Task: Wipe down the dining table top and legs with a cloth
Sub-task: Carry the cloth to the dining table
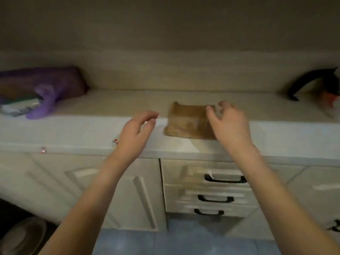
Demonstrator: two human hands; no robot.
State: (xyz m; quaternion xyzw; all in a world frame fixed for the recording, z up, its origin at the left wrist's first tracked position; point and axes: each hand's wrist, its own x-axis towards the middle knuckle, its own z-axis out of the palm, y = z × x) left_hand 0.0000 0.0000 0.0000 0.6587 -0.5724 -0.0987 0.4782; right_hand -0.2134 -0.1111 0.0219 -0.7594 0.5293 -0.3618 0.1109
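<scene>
**Item:** cloth (pixel 185 122), tan-orange, folded flat, lying on the desk (pixel 82 129) near its front edge. The dining table is not in view.

**Hands:** right hand (pixel 230 124) over the cloth's right side, fingers spread and bent, grasping nothing yet; blur hides whether they touch it. Left hand (pixel 136 133) just beside the cloth's left edge, released, fingers loosely curved, apart from the fabric.

**Step, as judged:** picking up the cloth, before any wiping. It would go best by pinching through all the folded layers at the right edge so the cloth lifts as one pad, with the left hand steadying or taking the opposite edge.

**Surroundings:** purple bag (pixel 46 83) at far left of the desk; black curved object (pixel 309 83) at far right, too blurred to identify; both well apart from the cloth. Three drawers (pixel 207 190) with black handles below. Nothing lies between hands and cloth.
</scene>
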